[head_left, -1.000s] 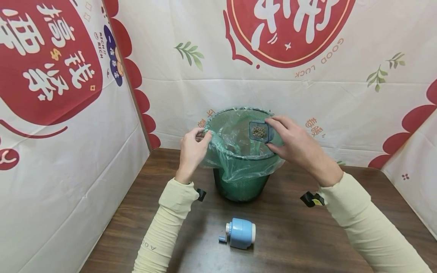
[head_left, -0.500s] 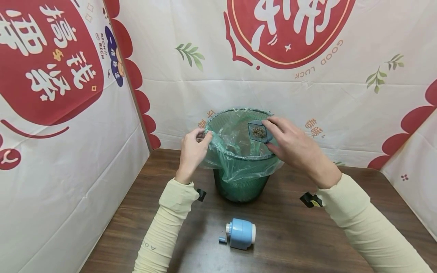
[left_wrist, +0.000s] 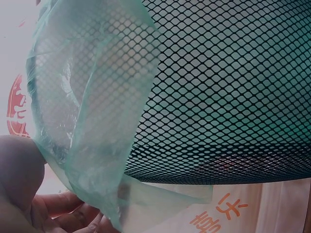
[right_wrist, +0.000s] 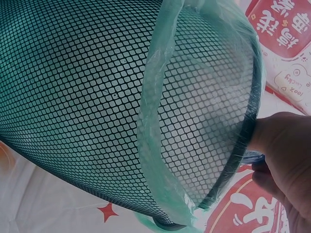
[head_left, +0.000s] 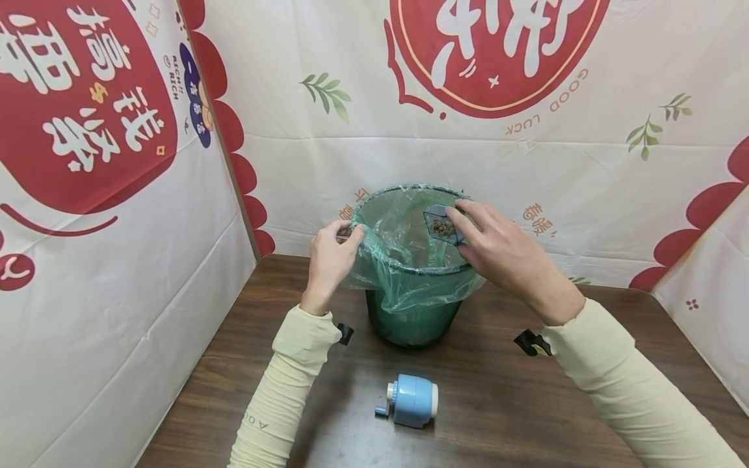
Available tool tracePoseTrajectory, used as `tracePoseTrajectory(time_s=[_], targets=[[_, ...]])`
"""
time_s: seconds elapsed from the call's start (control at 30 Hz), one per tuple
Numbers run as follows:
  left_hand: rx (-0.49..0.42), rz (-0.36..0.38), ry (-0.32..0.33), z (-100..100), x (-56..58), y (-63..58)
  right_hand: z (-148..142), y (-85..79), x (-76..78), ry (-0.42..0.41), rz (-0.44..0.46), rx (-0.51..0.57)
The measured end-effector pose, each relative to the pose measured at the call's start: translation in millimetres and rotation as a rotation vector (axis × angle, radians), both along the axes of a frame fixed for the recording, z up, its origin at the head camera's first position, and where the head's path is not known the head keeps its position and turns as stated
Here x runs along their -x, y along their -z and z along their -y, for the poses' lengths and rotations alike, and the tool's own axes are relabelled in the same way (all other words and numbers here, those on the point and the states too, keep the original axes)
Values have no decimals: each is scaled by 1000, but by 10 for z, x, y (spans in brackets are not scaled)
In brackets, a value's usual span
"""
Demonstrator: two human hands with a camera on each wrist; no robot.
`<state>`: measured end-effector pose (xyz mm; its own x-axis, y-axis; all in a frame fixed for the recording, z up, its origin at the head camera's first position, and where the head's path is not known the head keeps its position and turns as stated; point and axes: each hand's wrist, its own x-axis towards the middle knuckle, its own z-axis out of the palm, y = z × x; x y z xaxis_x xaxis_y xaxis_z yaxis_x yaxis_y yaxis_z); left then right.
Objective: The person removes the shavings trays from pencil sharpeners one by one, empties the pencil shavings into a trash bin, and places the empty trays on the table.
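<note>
A black mesh wastebasket (head_left: 412, 325) stands upright, lined with a thin green plastic bag (head_left: 404, 286) folded over its rim. My left hand (head_left: 335, 257) pinches the bag at the left of the rim; in the left wrist view the fingers (left_wrist: 68, 216) lie at the bag's edge. Over the basket's mouth, my right hand (head_left: 506, 253) grips a small clear bluish shavings drawer (head_left: 435, 213) between fingers and thumb. Brown pencil shavings (head_left: 443, 227) lie inside it. The right wrist view shows the drawer mostly hidden behind the rim and hand. A blue pencil sharpener (head_left: 414, 401) with a crank lies nearer.
The brown wooden table (head_left: 515, 403) carries everything. A white printed cloth (head_left: 363, 156) hangs close behind the basket, and another printed cloth (head_left: 76, 292) closes off the left side.
My right hand has shifted slightly left and turned, tilting the drawer further over the basket. The shavings are still in it. My left hand, the basket and the sharpener stay put.
</note>
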<state>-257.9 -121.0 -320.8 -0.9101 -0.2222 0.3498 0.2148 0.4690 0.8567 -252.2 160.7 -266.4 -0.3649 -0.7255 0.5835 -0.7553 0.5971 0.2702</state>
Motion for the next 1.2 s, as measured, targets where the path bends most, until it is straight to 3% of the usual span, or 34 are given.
tracePoseTrajectory(time_s=[0.7,1.2], targets=[[4,12,4,2,14,11,-7,-21,12,-11,-71,-73],[1,4,7,4,5,8,-3,-47,43,-2,-237,-123]])
